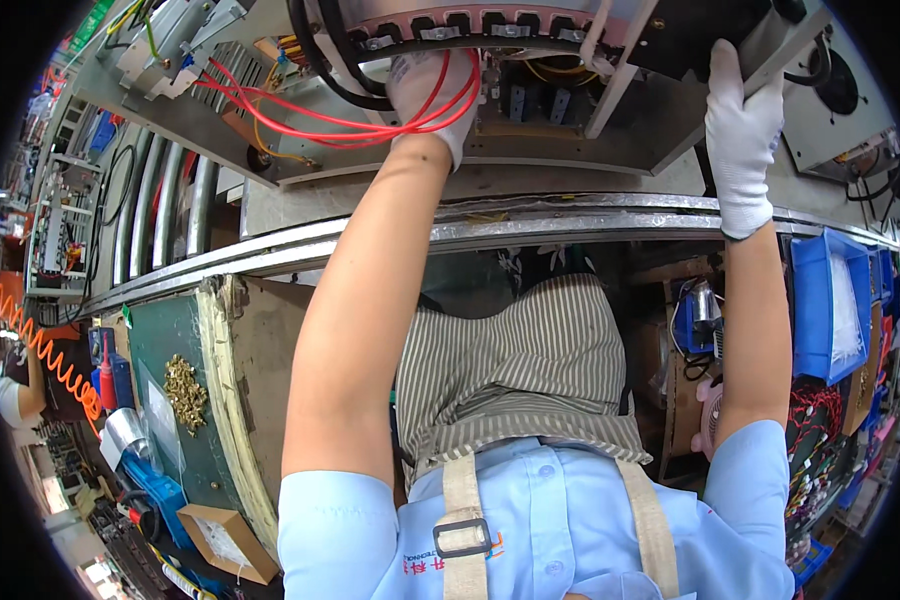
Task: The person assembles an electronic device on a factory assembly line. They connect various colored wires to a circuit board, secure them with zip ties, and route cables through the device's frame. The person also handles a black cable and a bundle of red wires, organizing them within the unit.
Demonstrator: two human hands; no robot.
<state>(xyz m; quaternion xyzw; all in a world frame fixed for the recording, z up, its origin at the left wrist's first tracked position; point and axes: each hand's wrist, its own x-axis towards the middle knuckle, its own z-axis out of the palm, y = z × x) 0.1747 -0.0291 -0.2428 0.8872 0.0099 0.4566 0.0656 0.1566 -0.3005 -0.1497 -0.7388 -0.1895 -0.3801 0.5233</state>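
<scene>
A grey metal equipment cabinet (630,158) fills the top of the view, with its open side toward me. My left hand (435,95), in a white glove, reaches inside it, behind a loop of red wires (370,133) that crosses the glove and wrist. Its fingers are hidden under a row of black connectors (440,33). Thick black cables (342,55) hang just left of that hand. At the cabinet's right end, my gloved right hand (745,130) grips a metal frame post (770,62), one digit stretched along a black plate (685,40).
Steel conveyor rollers (170,195) lie left of the cabinet, and a metal rail (570,222) runs along the front. Brass-coloured hardware (185,392) is heaped on a green bench (155,340). A blue bin (820,305) stands right, and an orange coiled hose (45,345) hangs left.
</scene>
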